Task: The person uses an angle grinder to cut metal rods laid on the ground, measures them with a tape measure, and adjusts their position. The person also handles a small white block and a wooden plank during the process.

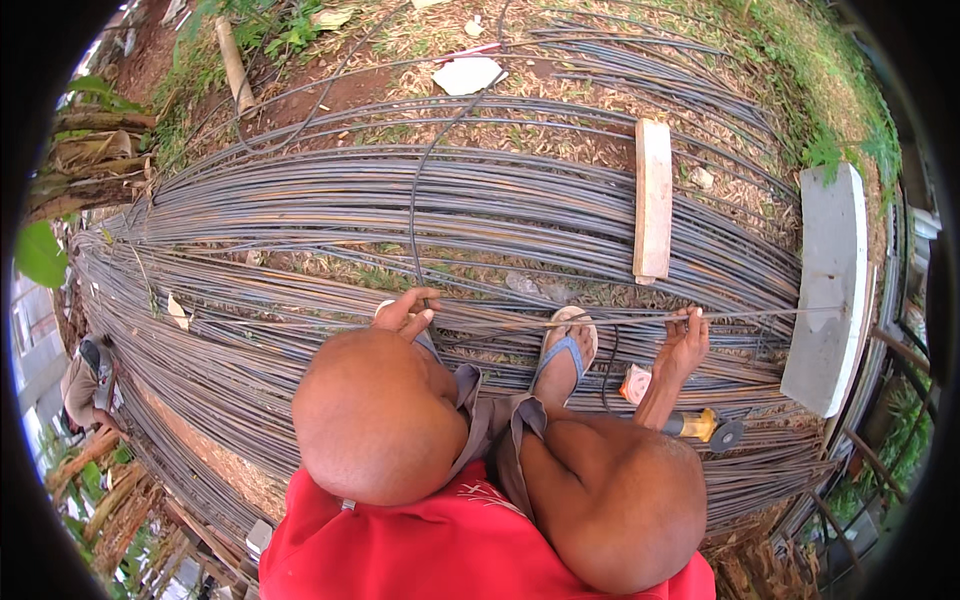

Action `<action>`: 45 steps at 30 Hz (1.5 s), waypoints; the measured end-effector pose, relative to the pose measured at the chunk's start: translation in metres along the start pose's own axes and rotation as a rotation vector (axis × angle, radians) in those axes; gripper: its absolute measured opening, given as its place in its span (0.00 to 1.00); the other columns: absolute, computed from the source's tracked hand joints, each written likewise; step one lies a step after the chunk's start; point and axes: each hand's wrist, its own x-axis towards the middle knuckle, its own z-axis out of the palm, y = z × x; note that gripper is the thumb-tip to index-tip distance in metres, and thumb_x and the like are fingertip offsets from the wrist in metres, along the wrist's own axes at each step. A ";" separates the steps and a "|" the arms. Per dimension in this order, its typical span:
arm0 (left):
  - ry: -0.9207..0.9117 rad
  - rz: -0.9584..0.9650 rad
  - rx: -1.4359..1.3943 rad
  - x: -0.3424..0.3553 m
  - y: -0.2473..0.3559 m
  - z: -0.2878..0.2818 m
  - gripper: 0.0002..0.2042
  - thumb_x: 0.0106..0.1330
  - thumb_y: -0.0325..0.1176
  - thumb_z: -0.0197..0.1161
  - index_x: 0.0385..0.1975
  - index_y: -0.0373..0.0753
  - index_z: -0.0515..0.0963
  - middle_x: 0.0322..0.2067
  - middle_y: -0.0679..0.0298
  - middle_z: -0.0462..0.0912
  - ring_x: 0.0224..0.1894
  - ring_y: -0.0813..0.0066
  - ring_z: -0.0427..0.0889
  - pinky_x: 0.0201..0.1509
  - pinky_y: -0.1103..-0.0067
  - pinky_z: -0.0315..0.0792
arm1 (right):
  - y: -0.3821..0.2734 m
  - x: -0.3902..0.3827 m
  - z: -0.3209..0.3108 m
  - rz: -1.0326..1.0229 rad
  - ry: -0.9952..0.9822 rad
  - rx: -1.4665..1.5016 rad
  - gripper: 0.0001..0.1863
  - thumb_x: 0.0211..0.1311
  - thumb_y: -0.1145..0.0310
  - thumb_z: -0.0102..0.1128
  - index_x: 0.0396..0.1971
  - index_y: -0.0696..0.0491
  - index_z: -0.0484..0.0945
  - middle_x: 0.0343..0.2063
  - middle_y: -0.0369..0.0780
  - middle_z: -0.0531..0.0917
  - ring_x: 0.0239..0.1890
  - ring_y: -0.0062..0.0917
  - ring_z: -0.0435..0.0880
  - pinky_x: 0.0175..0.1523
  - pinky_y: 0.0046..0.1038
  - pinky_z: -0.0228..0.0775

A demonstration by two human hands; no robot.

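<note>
Thin steel rods run from left to right across the ground in front of me. My left hand [410,312] has its fingers closed around one rod, near my left foot. Further right, my right hand [684,342] pinches a steel rod [760,314] between thumb and fingers. That rod's end reaches over the pale concrete slab [826,285]. Below my right hand lies a small white and reddish thing [635,384], possibly a tape measure. A yellow angle grinder [697,425] with a dark disc rests beside my right knee.
Bundled rods [400,190] spread around my sandalled feet. A wooden block [653,200] lies across them. A black cable [413,190] passes over the bundle toward my left hand. At the far left, another person [85,385] bends by the rods' ends. A white piece [467,75] lies beyond.
</note>
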 end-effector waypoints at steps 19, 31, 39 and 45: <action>-0.596 0.882 0.269 0.166 0.193 0.168 0.19 0.75 0.36 0.62 0.62 0.39 0.73 0.62 0.51 0.78 0.68 0.50 0.74 0.71 0.57 0.71 | -0.017 -0.036 0.003 0.057 -0.216 0.028 0.32 0.83 0.41 0.45 0.66 0.55 0.70 0.53 0.41 0.82 0.51 0.29 0.86 0.57 0.38 0.81; -0.564 0.850 0.178 0.186 0.160 0.214 0.31 0.66 0.28 0.68 0.71 0.39 0.70 0.64 0.48 0.80 0.68 0.47 0.76 0.73 0.58 0.70 | -0.036 -0.065 0.038 0.070 -0.261 0.036 0.47 0.61 0.63 0.74 0.75 0.53 0.55 0.59 0.43 0.76 0.55 0.29 0.85 0.48 0.35 0.91; -0.599 0.764 0.104 0.171 0.130 0.230 0.35 0.64 0.20 0.66 0.75 0.37 0.66 0.68 0.48 0.76 0.57 0.53 0.84 0.59 0.60 0.80 | -0.020 -0.051 0.023 0.143 -0.173 -0.153 0.51 0.60 0.78 0.57 0.83 0.59 0.42 0.62 0.49 0.77 0.49 0.25 0.89 0.39 0.23 0.85; -0.670 0.381 0.209 0.167 0.134 0.220 0.25 0.70 0.27 0.65 0.68 0.38 0.74 0.48 0.44 0.87 0.43 0.48 0.86 0.53 0.59 0.78 | -0.072 -0.029 -0.019 0.235 -0.227 -0.314 0.28 0.76 0.78 0.49 0.74 0.63 0.64 0.40 0.45 0.89 0.33 0.26 0.93 0.33 0.23 0.87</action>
